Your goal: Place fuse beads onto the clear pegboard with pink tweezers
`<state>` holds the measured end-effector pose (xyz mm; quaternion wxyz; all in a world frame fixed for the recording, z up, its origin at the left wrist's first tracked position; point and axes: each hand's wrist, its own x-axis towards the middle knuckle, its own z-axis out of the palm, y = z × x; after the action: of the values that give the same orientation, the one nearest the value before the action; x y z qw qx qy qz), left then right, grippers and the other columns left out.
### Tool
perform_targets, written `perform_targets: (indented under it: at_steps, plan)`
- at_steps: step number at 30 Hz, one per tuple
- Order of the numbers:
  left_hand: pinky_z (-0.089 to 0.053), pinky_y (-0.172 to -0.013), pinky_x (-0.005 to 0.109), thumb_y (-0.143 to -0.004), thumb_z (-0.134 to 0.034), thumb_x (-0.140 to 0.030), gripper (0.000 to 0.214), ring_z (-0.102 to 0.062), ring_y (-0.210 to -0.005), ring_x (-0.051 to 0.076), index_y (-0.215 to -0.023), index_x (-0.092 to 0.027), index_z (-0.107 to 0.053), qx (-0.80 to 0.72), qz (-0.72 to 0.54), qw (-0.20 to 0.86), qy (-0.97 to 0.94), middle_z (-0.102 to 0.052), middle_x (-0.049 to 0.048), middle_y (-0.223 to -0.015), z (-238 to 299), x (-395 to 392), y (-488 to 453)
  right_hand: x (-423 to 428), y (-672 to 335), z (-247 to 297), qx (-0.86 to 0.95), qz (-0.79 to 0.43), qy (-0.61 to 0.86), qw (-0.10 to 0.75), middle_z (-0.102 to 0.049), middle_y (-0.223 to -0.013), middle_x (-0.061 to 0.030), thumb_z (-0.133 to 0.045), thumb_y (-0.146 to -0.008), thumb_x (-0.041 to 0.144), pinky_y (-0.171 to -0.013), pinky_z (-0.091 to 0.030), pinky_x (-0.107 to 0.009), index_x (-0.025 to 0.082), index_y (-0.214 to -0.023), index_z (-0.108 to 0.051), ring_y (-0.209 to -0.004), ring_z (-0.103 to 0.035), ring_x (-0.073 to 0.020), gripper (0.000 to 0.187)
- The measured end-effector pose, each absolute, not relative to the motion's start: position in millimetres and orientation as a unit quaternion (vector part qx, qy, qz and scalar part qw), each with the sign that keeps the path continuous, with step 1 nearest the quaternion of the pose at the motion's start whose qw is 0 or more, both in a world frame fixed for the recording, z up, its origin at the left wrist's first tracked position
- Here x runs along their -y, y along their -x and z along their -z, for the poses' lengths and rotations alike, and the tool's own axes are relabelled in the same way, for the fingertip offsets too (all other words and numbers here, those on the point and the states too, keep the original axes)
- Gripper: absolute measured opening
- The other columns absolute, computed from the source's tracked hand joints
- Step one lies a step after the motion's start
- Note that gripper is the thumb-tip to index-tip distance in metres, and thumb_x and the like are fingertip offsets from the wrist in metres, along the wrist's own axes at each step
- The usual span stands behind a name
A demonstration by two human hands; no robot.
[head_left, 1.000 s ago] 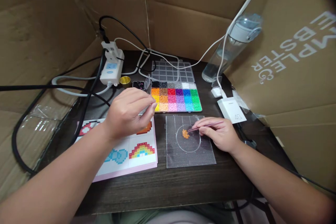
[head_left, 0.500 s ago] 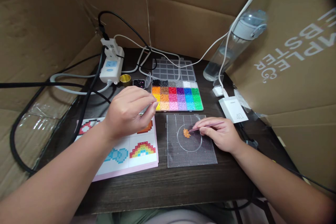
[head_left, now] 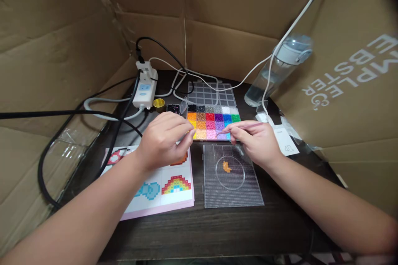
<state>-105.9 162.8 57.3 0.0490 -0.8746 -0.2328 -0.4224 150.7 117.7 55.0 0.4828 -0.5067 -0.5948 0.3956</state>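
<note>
Pink tweezers [head_left: 245,127] are pinched in my right hand [head_left: 259,140], their tip over the front compartments of the bead box [head_left: 214,120], near the pink and purple beads. My left hand [head_left: 168,138] hovers above the pattern sheet [head_left: 146,205], thumb and fingers pressed together near the box's yellow beads; what they hold, if anything, is too small to tell. A clear pegboard [head_left: 233,198] lies in front of the box. On it, inside a ring outline, sits a small patch of orange beads [head_left: 227,167].
Behind the left hand are a white power strip [head_left: 146,89], a gold cup [head_left: 158,103] and a small dark bead container [head_left: 173,109]. A water bottle [head_left: 270,78] and a white charger [head_left: 284,140] stand to the right. Cables cross the table; cardboard walls [head_left: 230,12] surround it.
My right hand has moved the tweezers from the orange beads on the pegboard up to the bead box. The left hand keeps its pinch. The whole view has shifted slightly.
</note>
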Motion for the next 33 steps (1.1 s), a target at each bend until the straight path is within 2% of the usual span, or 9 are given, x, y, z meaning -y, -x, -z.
perform_targets:
  at_steps: [3,8,13,17,23,29,33]
  plan:
    - [-0.054,-0.074,0.035,-0.083,-0.062,-0.012,0.006,-0.065,-0.075,0.017,-0.086,-0.017,-0.065,0.232,0.426,0.049,0.873,-0.072,0.0042,-0.082,-57.6,-162.5,106.9,-139.3,-126.7,-54.7,0.577,-0.377,0.529,0.495,-0.069,-0.064,-0.0025,-0.071,-0.082,0.037,-0.059,-0.052,-0.031,0.02,-0.079,-0.079,-0.059,-0.06,-0.014,0.02]
    - [-0.053,-0.073,0.035,-0.083,-0.062,-0.012,0.006,-0.065,-0.075,0.018,-0.086,-0.017,-0.064,0.228,0.432,0.046,0.871,-0.072,0.0044,-0.082,-59.0,-161.3,106.7,-156.4,-110.6,-46.7,0.59,-0.334,0.556,0.48,-0.076,-0.083,-0.0079,-0.072,-0.079,0.03,-0.075,-0.056,-0.036,0.019,-0.072,-0.077,-0.077,-0.069,-0.0191,0.014]
    - [-0.053,-0.073,0.035,-0.083,-0.063,-0.011,0.005,-0.066,-0.075,0.018,-0.084,-0.016,-0.064,0.225,0.433,0.048,0.872,-0.072,0.0044,-0.081,-58.9,-160.6,107.4,-142.4,-126.5,-54.0,0.57,-0.331,0.556,0.507,-0.076,-0.084,-0.0084,-0.071,-0.082,0.035,-0.061,-0.054,-0.032,0.017,-0.084,-0.079,-0.062,-0.062,-0.0139,0.02]
    - [-0.054,-0.072,0.035,-0.083,-0.062,-0.012,0.005,-0.065,-0.074,0.018,-0.082,-0.016,-0.065,0.229,0.429,0.051,0.872,-0.071,0.004,-0.08,-57.7,-161.8,106.8,-113.8,-152.1,-54.0,0.562,-0.399,0.546,0.476,-0.074,-0.076,-0.0066,-0.071,-0.084,0.036,-0.054,-0.052,-0.028,0.018,-0.083,-0.079,-0.055,-0.059,-0.0119,0.02]
    - [-0.055,-0.073,0.034,-0.082,-0.062,-0.012,0.006,-0.066,-0.073,0.018,-0.083,-0.016,-0.066,0.221,0.43,0.057,0.874,-0.072,0.0045,-0.079,-57.3,-163.8,103.2,-57.7,-192.1,-38.1,0.629,-0.431,0.523,0.382,-0.077,-0.089,-0.0062,-0.068,-0.087,0.025,-0.055,-0.054,-0.024,0.023,-0.087,-0.081,-0.057,-0.063,-0.0107,0.013]
    - [-0.056,-0.073,0.035,-0.08,-0.065,-0.01,0.008,-0.067,-0.074,0.019,-0.084,-0.017,-0.066,0.216,0.43,0.051,0.875,-0.072,0.0051,-0.08,-55.3,-164.6,101.3,-43.6,-194.5,-24.3,0.637,-0.389,0.517,0.418,-0.078,-0.09,-0.0058,-0.067,-0.086,0.02,-0.055,-0.056,-0.023,0.024,-0.087,-0.081,-0.062,-0.068,-0.0126,0.014]
    - [-0.056,-0.072,0.037,-0.078,-0.066,-0.009,0.01,-0.067,-0.073,0.02,-0.085,-0.016,-0.067,0.215,0.435,0.053,0.873,-0.071,0.0062,-0.08,-55.0,-165.4,100.4,-46.0,-190.1,-23.8,0.643,-0.37,0.52,0.424,-0.078,-0.089,-0.0064,-0.067,-0.086,0.02,-0.053,-0.055,-0.023,0.022,-0.088,-0.08,-0.057,-0.065,-0.0115,0.014]
